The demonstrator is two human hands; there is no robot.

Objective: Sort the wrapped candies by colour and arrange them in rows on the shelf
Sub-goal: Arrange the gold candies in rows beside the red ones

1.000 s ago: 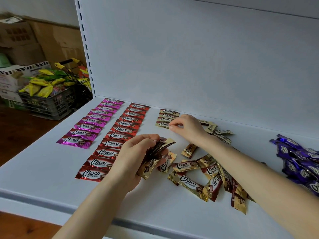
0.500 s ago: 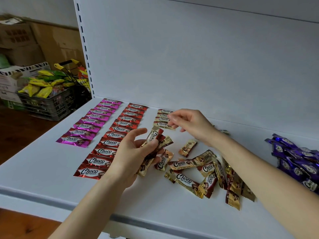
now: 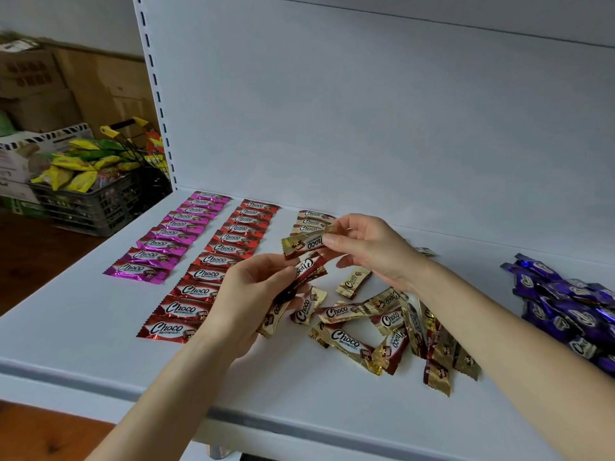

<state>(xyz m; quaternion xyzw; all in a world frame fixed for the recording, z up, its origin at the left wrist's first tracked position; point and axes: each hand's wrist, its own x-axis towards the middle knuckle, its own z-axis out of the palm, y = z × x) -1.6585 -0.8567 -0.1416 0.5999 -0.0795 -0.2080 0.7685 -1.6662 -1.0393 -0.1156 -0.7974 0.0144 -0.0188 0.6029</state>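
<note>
While the left hand (image 3: 253, 294) grips a small bunch of gold candies (image 3: 307, 267) above the white shelf (image 3: 83, 327), the right hand (image 3: 369, 247) pinches a single gold candy (image 3: 301, 246) by one end, just above that bunch. Behind them lies a short gold row (image 3: 311, 221), with a red row (image 3: 216, 267) and a pink row (image 3: 173, 234) to its left. Loose gold candies (image 3: 382, 324) lie scattered under the right wrist, and a purple heap (image 3: 565, 304) sits far right. A dark crate (image 3: 86, 204) stands beyond the shelf's left end.

I see the right hand (image 3: 372, 251), which a second ago lay at the gold row (image 3: 311, 221), now lifted off the shelf. It pinches one gold candy (image 3: 301, 246) just above the bunch (image 3: 307, 267) gripped in the left hand (image 3: 246, 297), which has risen slightly.
</note>
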